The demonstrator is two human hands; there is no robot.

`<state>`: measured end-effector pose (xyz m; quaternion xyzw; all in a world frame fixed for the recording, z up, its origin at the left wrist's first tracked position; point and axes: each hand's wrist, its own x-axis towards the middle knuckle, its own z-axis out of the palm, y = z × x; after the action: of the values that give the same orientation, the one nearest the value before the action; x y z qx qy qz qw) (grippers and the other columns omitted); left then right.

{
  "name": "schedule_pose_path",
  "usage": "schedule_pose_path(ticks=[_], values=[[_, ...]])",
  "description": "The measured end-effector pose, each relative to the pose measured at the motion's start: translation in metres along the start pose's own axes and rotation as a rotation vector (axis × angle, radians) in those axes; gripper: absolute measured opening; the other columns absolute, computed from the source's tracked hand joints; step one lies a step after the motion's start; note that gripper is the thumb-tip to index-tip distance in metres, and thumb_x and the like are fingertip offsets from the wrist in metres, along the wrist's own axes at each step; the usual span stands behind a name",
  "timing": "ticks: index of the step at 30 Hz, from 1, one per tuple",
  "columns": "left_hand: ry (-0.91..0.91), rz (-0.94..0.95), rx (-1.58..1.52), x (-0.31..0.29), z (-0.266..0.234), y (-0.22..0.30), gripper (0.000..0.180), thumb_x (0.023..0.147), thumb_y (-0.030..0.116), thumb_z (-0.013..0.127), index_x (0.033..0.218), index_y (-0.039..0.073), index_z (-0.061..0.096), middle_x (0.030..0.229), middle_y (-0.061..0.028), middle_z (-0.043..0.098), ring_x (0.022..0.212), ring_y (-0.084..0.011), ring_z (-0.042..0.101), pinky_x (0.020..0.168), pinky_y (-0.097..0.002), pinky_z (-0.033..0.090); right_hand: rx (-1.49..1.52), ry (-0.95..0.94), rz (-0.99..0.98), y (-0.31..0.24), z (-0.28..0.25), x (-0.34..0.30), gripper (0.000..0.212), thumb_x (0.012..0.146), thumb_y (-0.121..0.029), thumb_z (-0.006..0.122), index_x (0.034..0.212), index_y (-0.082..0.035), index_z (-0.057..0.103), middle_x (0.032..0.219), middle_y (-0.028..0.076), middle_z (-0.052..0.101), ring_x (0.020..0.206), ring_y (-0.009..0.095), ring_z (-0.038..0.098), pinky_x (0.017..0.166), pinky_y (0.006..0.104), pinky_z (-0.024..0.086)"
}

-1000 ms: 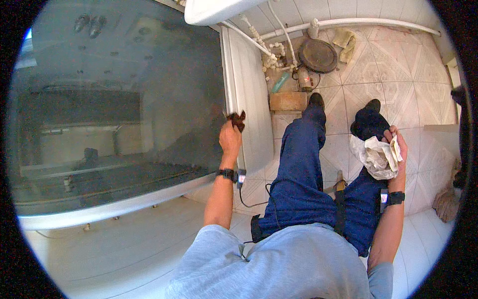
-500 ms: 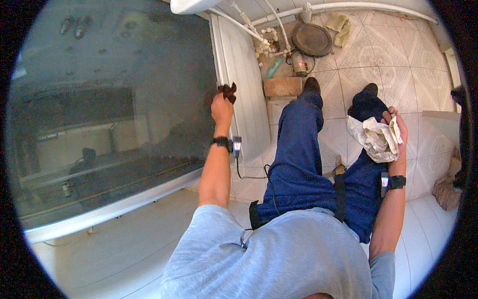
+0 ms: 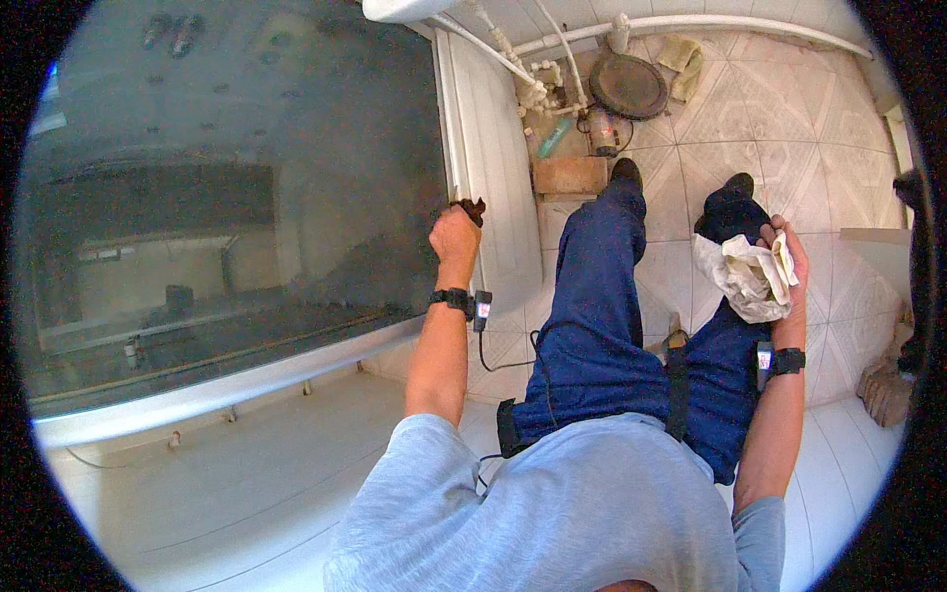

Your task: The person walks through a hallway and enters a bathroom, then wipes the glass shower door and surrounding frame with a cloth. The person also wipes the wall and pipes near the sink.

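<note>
My left hand (image 3: 456,237) is closed around a bunched dark brown cloth (image 3: 473,209), a bit of which sticks out past the fingers. That hand is at the white upright frame (image 3: 456,118) along the right edge of a large dark glass pane (image 3: 345,178). Whether the cloth presses on the glass or on the frame, I cannot tell. On the other side, my right hand (image 3: 797,261) grips a crumpled whitish cloth (image 3: 745,278) in front of my right leg. Some of its fingers are hidden behind the folds.
Pale patterned tiles (image 3: 779,109) cover the floor. Ahead of my feet lie a brick (image 3: 570,176), a round dark lid-like disc (image 3: 628,85), a small motor-like device (image 3: 602,133), white pipes (image 3: 538,91) and a yellowish rag (image 3: 681,64). A cable (image 3: 498,365) hangs from my left wrist.
My left hand, with the brown cloth, has come a little nearer along the frame. The view has shifted slightly. My right hand stays in place with the whitish cloth.
</note>
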<state>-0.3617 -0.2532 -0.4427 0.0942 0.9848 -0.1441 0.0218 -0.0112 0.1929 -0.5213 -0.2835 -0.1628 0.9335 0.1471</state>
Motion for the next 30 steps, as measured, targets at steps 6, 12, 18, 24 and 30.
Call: schedule_pose_path(ticks=[6,12,18,24,30], values=[[-0.055,-0.064,-0.079,-0.021,0.042,-0.026,0.038,0.092,0.046,0.064,0.101,0.011,0.074,0.095,-0.0173,0.075,0.092,-0.0417,0.073,0.077,-0.0519,0.057,0.032,-0.08,-0.015,0.0,0.003,-0.001,0.022,0.106,-0.029,0.059,0.116,-0.01,0.064,0.087,0.0,0.065,0.074,0.012,0.064,0.064,0.0257,0.056],[-0.111,-0.002,-0.055,-0.056,0.054,-0.039,0.03,0.091,0.034,0.068,0.103,0.006,0.073,0.1,-0.0201,0.075,0.095,-0.0391,0.073,0.08,-0.0496,0.059,0.046,-0.081,0.003,0.001,-0.008,0.005,0.021,0.106,-0.027,0.06,0.117,-0.009,0.063,0.092,0.002,0.069,0.076,0.014,0.067,0.066,0.0283,0.058],[-0.287,-0.148,0.02,-0.106,0.015,-0.03,0.033,0.089,0.031,0.073,0.105,0.002,0.072,0.104,-0.0214,0.076,0.1,-0.0388,0.074,0.085,-0.0489,0.06,-0.019,-0.001,-0.027,0.0,-0.007,0.0,0.027,0.105,-0.028,0.06,0.124,-0.009,0.064,0.1,0.004,0.072,0.082,0.015,0.071,0.073,0.0298,0.061],[-0.3,-0.07,-0.018,-0.127,0.02,-0.035,0.03,0.09,0.027,0.071,0.105,0.002,0.072,0.099,-0.0231,0.075,0.095,-0.0416,0.073,0.082,-0.0519,0.059,-0.095,0.149,-0.089,0.003,-0.003,-0.004,0.03,0.106,-0.03,0.058,0.126,-0.008,0.064,0.102,0.006,0.071,0.084,0.015,0.07,0.073,0.0297,0.061],[-0.375,-0.072,-0.072,-0.216,0.04,-0.041,0.025,0.091,0.021,0.068,0.106,0.001,0.067,0.097,-0.0254,0.072,0.092,-0.0447,0.071,0.077,-0.0539,0.057,0.017,-0.125,-0.021,0.002,-0.021,0.005,0.035,0.105,-0.032,0.06,0.129,-0.006,0.066,0.106,0.007,0.073,0.089,0.018,0.07,0.078,0.0331,0.06]])
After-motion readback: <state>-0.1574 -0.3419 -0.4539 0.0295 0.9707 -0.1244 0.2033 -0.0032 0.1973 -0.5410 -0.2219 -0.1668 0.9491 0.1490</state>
